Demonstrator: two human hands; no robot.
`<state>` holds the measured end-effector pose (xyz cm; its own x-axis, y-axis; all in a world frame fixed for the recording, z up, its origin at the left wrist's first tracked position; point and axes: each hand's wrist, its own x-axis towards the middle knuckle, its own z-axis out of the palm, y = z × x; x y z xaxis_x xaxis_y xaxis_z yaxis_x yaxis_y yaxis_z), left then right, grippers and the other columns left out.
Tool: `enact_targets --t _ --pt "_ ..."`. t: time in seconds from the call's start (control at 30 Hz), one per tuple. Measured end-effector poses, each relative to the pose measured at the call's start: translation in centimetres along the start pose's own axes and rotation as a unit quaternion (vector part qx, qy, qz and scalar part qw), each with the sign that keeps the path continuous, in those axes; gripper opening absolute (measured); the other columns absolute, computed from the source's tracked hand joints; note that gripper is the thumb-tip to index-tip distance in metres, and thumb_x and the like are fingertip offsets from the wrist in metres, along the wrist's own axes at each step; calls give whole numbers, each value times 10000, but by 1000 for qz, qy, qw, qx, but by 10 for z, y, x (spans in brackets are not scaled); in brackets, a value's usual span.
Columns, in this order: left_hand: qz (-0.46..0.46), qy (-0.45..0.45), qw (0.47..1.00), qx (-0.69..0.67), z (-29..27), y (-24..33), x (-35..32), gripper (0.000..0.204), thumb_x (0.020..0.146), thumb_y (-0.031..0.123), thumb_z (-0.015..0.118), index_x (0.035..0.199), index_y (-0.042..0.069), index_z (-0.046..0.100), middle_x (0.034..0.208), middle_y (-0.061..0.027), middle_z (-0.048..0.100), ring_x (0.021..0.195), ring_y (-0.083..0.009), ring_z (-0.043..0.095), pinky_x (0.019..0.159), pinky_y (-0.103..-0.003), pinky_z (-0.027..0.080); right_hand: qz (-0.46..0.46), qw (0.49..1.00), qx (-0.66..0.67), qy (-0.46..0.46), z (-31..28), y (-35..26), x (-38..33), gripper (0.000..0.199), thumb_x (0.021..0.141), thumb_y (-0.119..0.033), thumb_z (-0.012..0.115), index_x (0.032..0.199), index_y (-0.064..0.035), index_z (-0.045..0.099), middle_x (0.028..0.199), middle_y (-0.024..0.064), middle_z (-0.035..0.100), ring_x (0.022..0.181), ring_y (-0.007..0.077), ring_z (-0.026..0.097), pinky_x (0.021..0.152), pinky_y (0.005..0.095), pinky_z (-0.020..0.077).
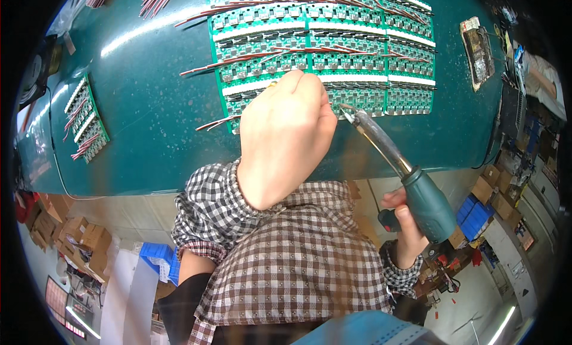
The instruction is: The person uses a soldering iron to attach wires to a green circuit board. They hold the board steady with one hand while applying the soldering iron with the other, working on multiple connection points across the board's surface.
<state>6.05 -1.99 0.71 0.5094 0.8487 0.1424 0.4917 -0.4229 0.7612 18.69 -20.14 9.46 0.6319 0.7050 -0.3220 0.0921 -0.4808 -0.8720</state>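
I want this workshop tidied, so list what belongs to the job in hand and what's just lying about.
Likely in the job:
green soldering gun, in the right hand
green circuit boards, under the left hand
thin red wires, lying across the boards

Apparently just lying about:
blue plastic bins, at right
cardboard boxes, at left

free tabletop [149, 127] left of board array [348, 64], soldering iron [417, 184] as right-side obstacle

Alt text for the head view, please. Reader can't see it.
A person's right hand holds a green-handled soldering gun, tip at the near row of green circuit boards; the left hand is curled over that row, fingers hidden. Red-and-dark wires cross the boards on a green table.
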Motion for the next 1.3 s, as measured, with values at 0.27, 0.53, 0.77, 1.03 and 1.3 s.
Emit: enact_targets --t 0.27,0.53,0.77,1.03,1.3 --pt "-1 -6 1000 3 0 0 1 149 685 3 684 741 58 557 677 -44 538 557 -180 534 494 -310 430 -2 999 40 4 -6 7 1 301 824 -152 658 993 88 591 865 163 623 784 264 645 688 381 567" --pt "-9 -23 1000 1 -3 5 2 141 691 11 681 743 59 560 668 -41 529 572 -182 528 511 -315 429 15 990 128 53 -12 15 7 294 831 -178 658 965 75 592 856 150 604 808 249 643 677 349 587" --pt "-14 -35 999 -7 -10 7 -2 172 714 -3 689 827 53 571 732 -57 537 621 -188 533 554 -310 439 -53 956 273 88 -31 40 39 445 912 -285 586 1188 50 486 864 103 569 788 221 628 653 357 561" --pt "92 56 990 93 -31 19 -1 319 715 55 737 1006 70 608 1021 -101 582 892 -268 590 745 -368 473 -161 876 453 -38 -75 69 138 435 942 -334 554 1128 51 474 956 105 541 1137 368 535 1153 552 215" --pt "135 -138 958 210 -4 18 9 707 793 417 688 1405 186 419 1473 -108 345 1384 -347 277 1093 -609 186 -182 900 384 -99 -35 57 168 468 893 -335 630 1172 32 552 920 69 615 1020 270 600 1046 460 376"
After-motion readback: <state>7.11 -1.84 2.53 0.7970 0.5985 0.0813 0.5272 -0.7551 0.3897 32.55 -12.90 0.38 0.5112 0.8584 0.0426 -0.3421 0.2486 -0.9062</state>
